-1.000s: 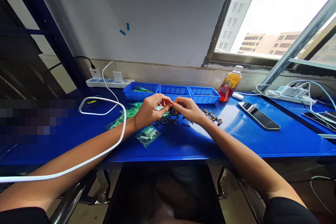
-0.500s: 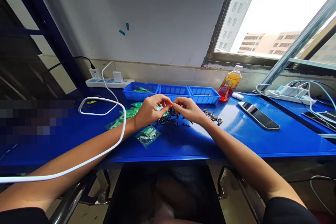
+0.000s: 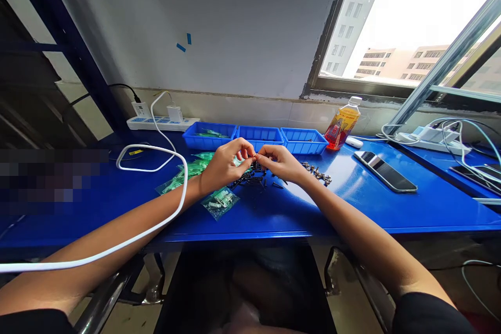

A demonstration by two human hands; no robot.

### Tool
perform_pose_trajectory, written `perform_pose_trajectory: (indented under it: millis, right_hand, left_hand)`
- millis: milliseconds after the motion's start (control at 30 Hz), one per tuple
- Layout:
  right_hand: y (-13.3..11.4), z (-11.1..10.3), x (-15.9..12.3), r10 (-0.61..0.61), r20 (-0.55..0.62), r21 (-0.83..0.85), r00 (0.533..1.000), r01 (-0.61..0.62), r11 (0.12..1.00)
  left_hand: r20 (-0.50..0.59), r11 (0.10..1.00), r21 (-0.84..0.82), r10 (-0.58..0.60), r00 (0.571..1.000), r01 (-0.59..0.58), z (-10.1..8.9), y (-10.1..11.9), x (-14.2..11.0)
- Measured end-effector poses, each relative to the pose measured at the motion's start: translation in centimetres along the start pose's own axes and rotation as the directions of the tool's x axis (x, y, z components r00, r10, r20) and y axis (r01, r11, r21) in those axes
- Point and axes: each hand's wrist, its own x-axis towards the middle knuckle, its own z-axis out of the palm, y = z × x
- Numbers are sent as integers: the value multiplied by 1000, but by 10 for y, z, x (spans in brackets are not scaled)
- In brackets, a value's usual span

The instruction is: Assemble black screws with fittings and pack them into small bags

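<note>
The worktop [image 3: 391, 214] extends beneath both hands and to either side. A white cable [image 3: 184, 182] crosses in front of the left forearm. Three blue bins [image 3: 270, 142] form a row beyond both hands; the leftmost contains green material. A power strip [image 3: 164, 124] is located beyond and to the left of the left hand [image 3: 227, 166]. Green bags [image 3: 198, 167] lie beside the left hand, on its left side. A phone [image 3: 385, 171] lies well to the right of the right hand [image 3: 279, 163]. A bottle [image 3: 342, 125] stands beyond and to the right of the right hand. A small clear bag [image 3: 219, 202] lies on the near side of the left hand. Loose metal parts [image 3: 319, 174] are grouped just right of the right hand. Small black pieces [image 3: 248, 180] lie below and between the hands. Hand state: the thumb and index fingertips of each hand are closed in a pinch and meet above the black pieces; whether they grip a part cannot be determined at this scale
</note>
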Motion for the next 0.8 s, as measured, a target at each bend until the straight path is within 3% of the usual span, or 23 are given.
perform_pose_trajectory:
  millis: [800]
  right_hand:
    - [5, -1, 0, -31, 76, -65, 997, 36, 997]
  left_hand:
    - [152, 994, -67, -79, 985, 90, -4, 2, 1]
